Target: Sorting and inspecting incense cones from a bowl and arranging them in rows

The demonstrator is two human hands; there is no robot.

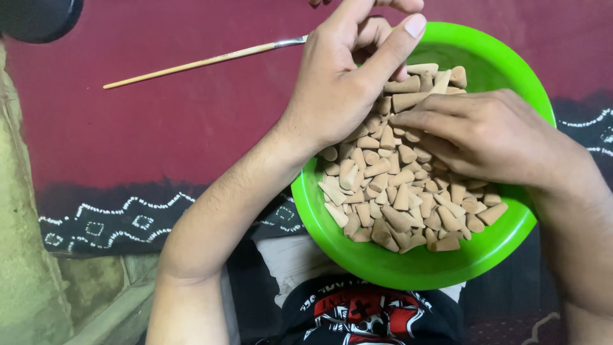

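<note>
Your left hand pinches the thin brush upper centre, while your right hand lies fingers-together on light, probably crumbly cones; grip their thick bases.

Dark red cloth covers the surface, with a dark band of white zigzag and square patterning along its near edge and another patterned patch at the right edge. Dark round object cut off at the top-left corner. Worn greenish-tan surface down the left edge. Black garment with red-and-white print at bottom centre, white cloth just above it.
</note>
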